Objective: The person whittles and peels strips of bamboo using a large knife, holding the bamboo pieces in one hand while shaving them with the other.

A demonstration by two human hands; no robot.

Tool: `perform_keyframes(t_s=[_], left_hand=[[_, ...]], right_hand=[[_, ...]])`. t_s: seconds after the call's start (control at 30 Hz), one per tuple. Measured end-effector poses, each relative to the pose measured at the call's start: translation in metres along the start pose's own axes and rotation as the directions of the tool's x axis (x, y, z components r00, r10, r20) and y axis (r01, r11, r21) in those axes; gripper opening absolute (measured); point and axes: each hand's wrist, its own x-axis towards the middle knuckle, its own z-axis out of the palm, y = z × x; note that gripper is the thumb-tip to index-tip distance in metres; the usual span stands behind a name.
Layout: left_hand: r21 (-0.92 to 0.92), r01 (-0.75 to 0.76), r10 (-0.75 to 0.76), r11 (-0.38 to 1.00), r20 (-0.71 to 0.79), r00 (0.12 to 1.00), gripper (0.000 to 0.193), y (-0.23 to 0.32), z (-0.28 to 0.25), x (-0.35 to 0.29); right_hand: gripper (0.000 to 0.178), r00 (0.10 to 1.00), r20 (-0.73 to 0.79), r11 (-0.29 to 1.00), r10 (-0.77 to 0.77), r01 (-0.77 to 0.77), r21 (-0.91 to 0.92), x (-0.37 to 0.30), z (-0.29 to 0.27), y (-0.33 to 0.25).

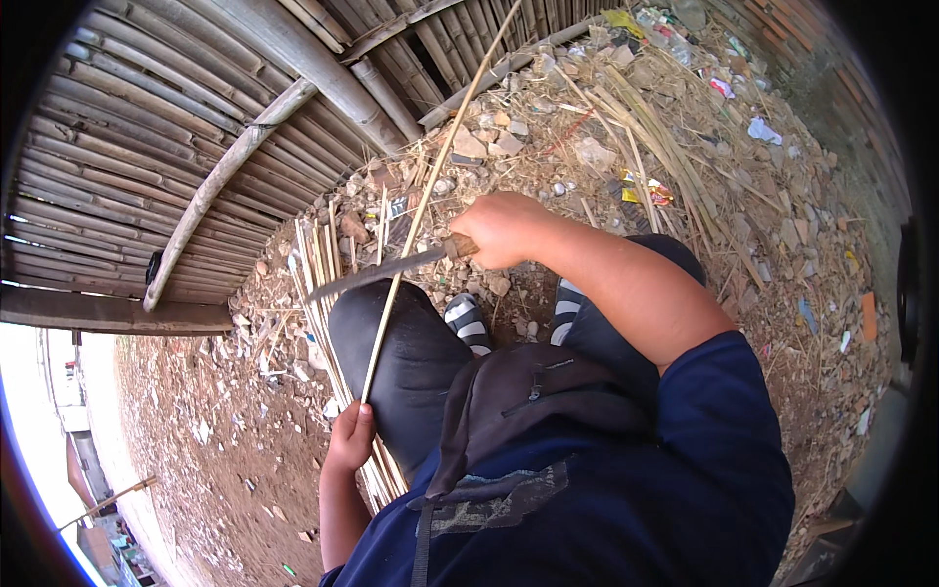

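Observation:
My left hand is closed on the lower end of a long, thin bamboo strip, thumb along it. The strip slants up across my left thigh toward the bamboo wall. In my right hand is the wooden handle of a long-bladed knife. Its dark blade points left and crosses the strip above my left knee; whether it touches the strip I cannot tell. Beside my left leg lies a bundle of pale bamboo strips, running down past my left hand.
A bamboo-pole wall stands ahead and left. Stones, straw and litter cover the ground, with long dry stalks at the far right and a yellow-red wrapper nearer. A dark waist bag rests on my lap.

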Motion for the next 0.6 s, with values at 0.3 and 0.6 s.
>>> perform_keyframes(t_s=[0.3, 0.6], left_hand=[[0.229, -0.077, 0.107, 0.970, -0.120, 0.987, 0.043, 0.014, 0.010, -0.001], [0.235, -0.088, 0.117, 0.968, -0.112, 0.987, 0.043, 0.015, 0.011, -0.003]], right_hand=[[0.021, 0.862, -0.309, 0.910, 0.401, -0.336, 0.244, 0.022, -0.010, 0.092], [0.017, 0.998, 0.033, 0.998, -0.053, 0.053, 0.019, 0.007, 0.007, 0.014]])
